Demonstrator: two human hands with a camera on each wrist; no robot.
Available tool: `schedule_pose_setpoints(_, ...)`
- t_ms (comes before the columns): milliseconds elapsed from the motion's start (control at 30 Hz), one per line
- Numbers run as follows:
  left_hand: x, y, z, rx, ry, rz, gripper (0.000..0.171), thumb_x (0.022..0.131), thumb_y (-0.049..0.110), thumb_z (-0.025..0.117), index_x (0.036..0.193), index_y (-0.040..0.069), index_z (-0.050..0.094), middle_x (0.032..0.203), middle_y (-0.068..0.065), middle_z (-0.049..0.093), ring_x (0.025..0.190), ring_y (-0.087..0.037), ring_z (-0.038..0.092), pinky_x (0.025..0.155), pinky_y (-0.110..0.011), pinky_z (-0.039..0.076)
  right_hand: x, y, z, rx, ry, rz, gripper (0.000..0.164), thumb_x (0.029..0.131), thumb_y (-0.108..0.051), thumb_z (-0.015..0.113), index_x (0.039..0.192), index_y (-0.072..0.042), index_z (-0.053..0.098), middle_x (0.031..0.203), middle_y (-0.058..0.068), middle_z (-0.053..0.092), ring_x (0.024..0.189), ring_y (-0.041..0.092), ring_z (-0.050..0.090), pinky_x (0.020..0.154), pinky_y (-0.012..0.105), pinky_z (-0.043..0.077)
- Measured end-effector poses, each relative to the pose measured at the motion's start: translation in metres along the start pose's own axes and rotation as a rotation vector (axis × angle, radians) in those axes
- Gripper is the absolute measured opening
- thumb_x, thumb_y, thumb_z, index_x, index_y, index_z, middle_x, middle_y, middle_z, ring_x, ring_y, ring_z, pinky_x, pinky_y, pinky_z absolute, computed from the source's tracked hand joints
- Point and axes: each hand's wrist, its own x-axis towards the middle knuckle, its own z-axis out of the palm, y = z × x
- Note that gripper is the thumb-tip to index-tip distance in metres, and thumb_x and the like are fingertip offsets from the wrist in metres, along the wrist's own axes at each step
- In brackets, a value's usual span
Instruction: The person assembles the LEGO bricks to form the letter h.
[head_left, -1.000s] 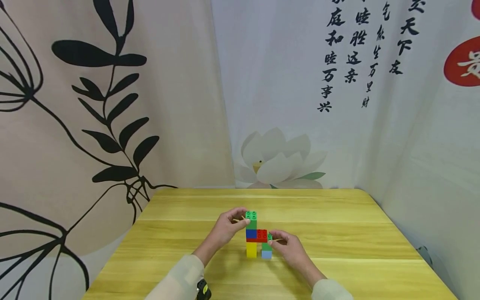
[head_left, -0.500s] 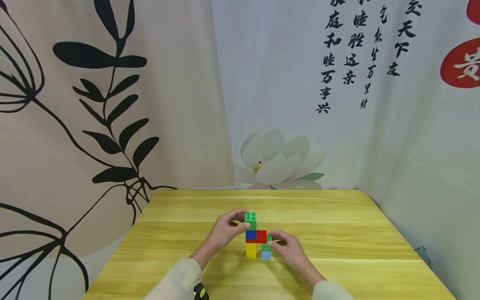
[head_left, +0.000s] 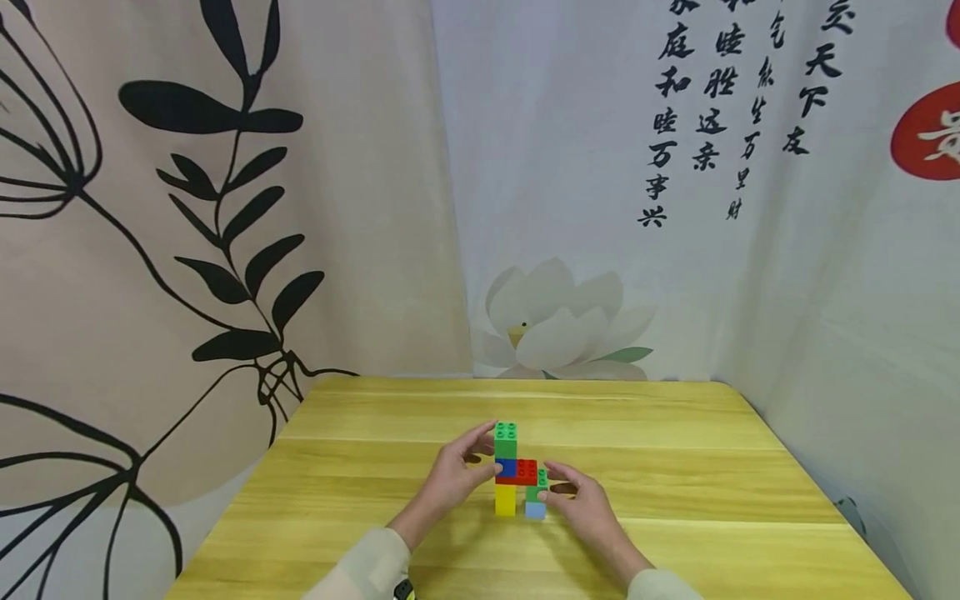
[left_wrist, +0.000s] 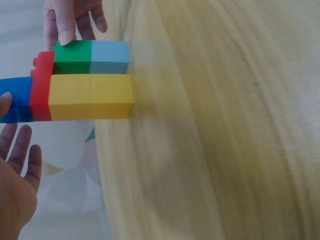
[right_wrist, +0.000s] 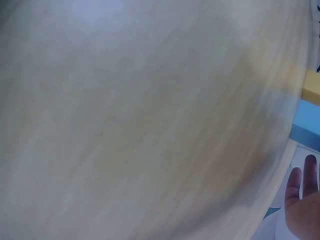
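A toy building-brick structure stands on the table. Its left column has a green brick (head_left: pixel 506 448) on top, a blue brick (head_left: pixel 509 467) under it, and a yellow section (head_left: pixel 506 501) at the base. A red brick (head_left: pixel 527 472) bridges across to a shorter column, where a green brick (left_wrist: pixel 73 57) sits on a light blue one (head_left: pixel 536 510). My left hand (head_left: pixel 453 475) holds the tall column, thumb on the blue brick and index finger reaching behind the top green one. On the other side my right hand (head_left: pixel 587 504) pinches the shorter column's green brick with its thumb in front.
The wooden table (head_left: pixel 675 450) extends around the structure. Behind it hangs a curtain (head_left: pixel 375 208) with printed plants, a lotus and writing.
My left thumb has slid down from the top green brick to the blue brick. The right thumb has also shifted slightly lower. The structure stays in place.
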Motion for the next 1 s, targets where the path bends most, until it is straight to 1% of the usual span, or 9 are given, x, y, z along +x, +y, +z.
schedule_pose_setpoints(100, -0.001, -0.003, 0.002, 0.0, -0.002, -0.007, 0.06, 0.09, 0.01, 0.074, 0.145, 0.017, 0.051, 0.119, -0.005, 0.065, 0.11, -0.027, 0.06, 0.096, -0.051, 0.046, -0.001, 0.002, 0.001, 0.012, -0.018, 0.0, 0.054, 0.087, -0.013, 0.076, 0.138, -0.006, 0.057, 0.124, 0.017, 0.064, 0.108, 0.032, 0.062, 0.086, 0.039, 0.054)
schedule_pose_setpoints(200, -0.002, -0.006, 0.002, -0.001, -0.01, -0.021, 0.059, 0.092, 0.011, 0.072, 0.146, 0.016, 0.049, 0.12, -0.005, 0.064, 0.109, -0.026, 0.061, 0.096, -0.046, 0.048, -0.002, 0.004, 0.002, 0.015, -0.036, -0.008, 0.056, 0.087, -0.009, 0.075, 0.139, -0.003, 0.055, 0.124, 0.019, 0.063, 0.107, 0.033, 0.063, 0.087, 0.039, 0.055)
schedule_pose_setpoints(367, -0.001, -0.005, 0.003, -0.02, -0.018, -0.044, 0.059, 0.094, 0.012, 0.069, 0.149, 0.019, 0.047, 0.121, -0.006, 0.061, 0.106, -0.025, 0.063, 0.087, -0.034, 0.055, -0.001, 0.007, 0.003, 0.002, -0.045, -0.027, 0.057, 0.088, -0.007, 0.073, 0.14, -0.001, 0.053, 0.122, 0.02, 0.065, 0.106, 0.033, 0.064, 0.087, 0.037, 0.055)
schedule_pose_setpoints(500, 0.003, -0.005, 0.004, -0.036, -0.014, -0.052, 0.06, 0.095, 0.012, 0.068, 0.15, 0.022, 0.044, 0.118, -0.008, 0.06, 0.102, -0.023, 0.065, 0.084, -0.032, 0.055, 0.0, 0.008, 0.004, -0.003, -0.035, -0.041, 0.057, 0.09, -0.005, 0.071, 0.142, -0.001, 0.05, 0.12, 0.018, 0.066, 0.106, 0.032, 0.065, 0.088, 0.039, 0.054)
schedule_pose_setpoints(633, 0.004, 0.009, 0.003, -0.058, -0.009, -0.076, 0.059, 0.097, 0.009, 0.064, 0.151, 0.019, 0.042, 0.119, -0.011, 0.058, 0.1, -0.025, 0.064, 0.084, -0.035, 0.055, 0.002, 0.007, 0.005, -0.012, -0.028, -0.042, 0.057, 0.092, -0.004, 0.068, 0.145, -0.002, 0.048, 0.118, 0.017, 0.067, 0.106, 0.032, 0.065, 0.09, 0.042, 0.053)
schedule_pose_setpoints(733, 0.007, 0.008, 0.003, -0.052, -0.014, -0.097, 0.06, 0.099, 0.012, 0.063, 0.153, 0.024, 0.04, 0.121, -0.01, 0.057, 0.1, -0.023, 0.063, 0.085, -0.036, 0.054, 0.003, 0.006, 0.006, 0.0, -0.017, -0.031, 0.056, 0.093, -0.003, 0.067, 0.146, -0.005, 0.047, 0.119, 0.018, 0.066, 0.107, 0.032, 0.065, 0.09, 0.041, 0.053)
schedule_pose_setpoints(800, 0.011, 0.005, 0.003, -0.039, -0.021, -0.099, 0.062, 0.099, 0.013, 0.063, 0.153, 0.028, 0.038, 0.122, -0.008, 0.056, 0.1, -0.022, 0.062, 0.085, -0.035, 0.054, 0.003, 0.007, 0.007, 0.007, -0.004, -0.029, 0.055, 0.094, -0.003, 0.067, 0.146, -0.006, 0.049, 0.12, 0.02, 0.065, 0.108, 0.033, 0.065, 0.089, 0.04, 0.054)
schedule_pose_setpoints(867, 0.017, -0.008, 0.005, -0.033, -0.026, -0.098, 0.065, 0.098, 0.013, 0.064, 0.153, 0.033, 0.037, 0.123, -0.006, 0.056, 0.101, -0.02, 0.062, 0.087, -0.036, 0.053, 0.004, 0.008, 0.007, 0.012, 0.007, -0.03, 0.054, 0.093, -0.003, 0.067, 0.145, -0.008, 0.05, 0.121, 0.021, 0.065, 0.107, 0.033, 0.065, 0.088, 0.038, 0.054)
schedule_pose_setpoints(1000, 0.021, -0.012, 0.005, 0.001, -0.03, -0.096, 0.072, 0.095, 0.007, 0.067, 0.154, 0.033, 0.035, 0.123, -0.006, 0.057, 0.107, -0.023, 0.06, 0.093, -0.041, 0.05, 0.004, 0.008, 0.008, 0.008, 0.005, -0.025, 0.056, 0.092, -0.001, 0.068, 0.145, -0.008, 0.051, 0.122, 0.021, 0.064, 0.104, 0.032, 0.066, 0.085, 0.037, 0.055)
